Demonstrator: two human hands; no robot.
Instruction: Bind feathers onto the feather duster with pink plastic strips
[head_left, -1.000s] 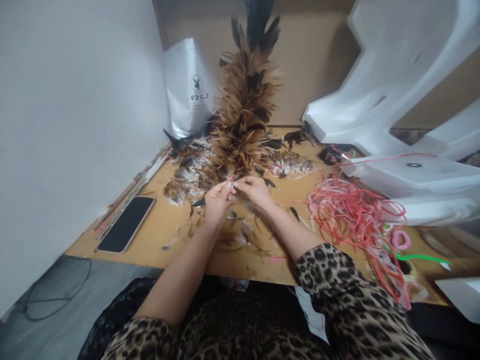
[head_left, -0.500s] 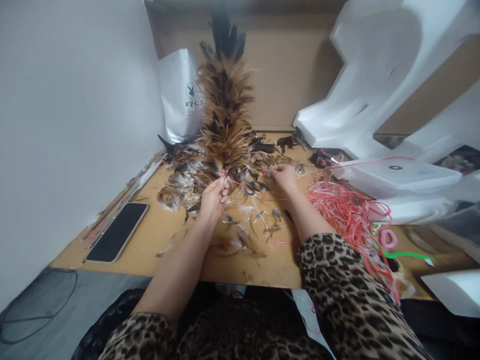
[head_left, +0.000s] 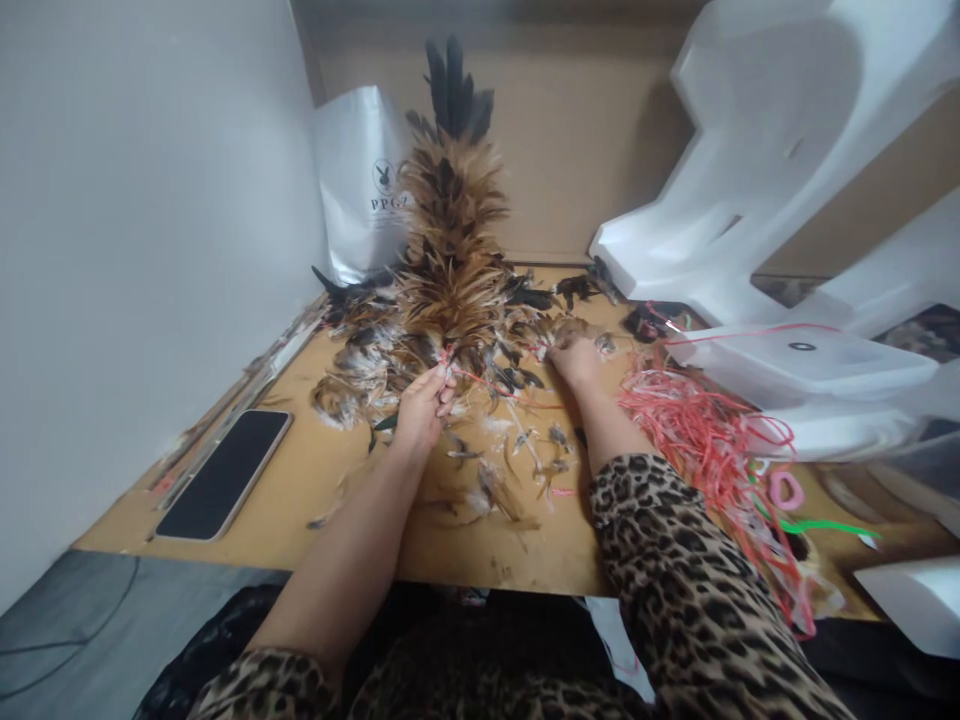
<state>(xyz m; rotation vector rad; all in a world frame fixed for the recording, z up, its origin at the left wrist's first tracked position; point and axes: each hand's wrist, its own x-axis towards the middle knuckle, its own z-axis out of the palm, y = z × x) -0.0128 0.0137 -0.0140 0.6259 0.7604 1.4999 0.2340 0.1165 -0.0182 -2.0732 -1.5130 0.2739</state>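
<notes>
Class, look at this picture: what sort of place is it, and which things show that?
Probably a small craft workspace: a long feather bundle is at the fingertips of the left hand, loose feathers litter the table, and a tangle of red strands lies to the right.

Wears a leopard-print top [head_left: 450, 692]: tan ground, black broken spots. Right sleeve [head_left: 667, 540] is loose and creased, ending around the elbow; left sleeve [head_left: 266, 685] matches in print. Both forearms [head_left: 349, 540] are bare.
</notes>
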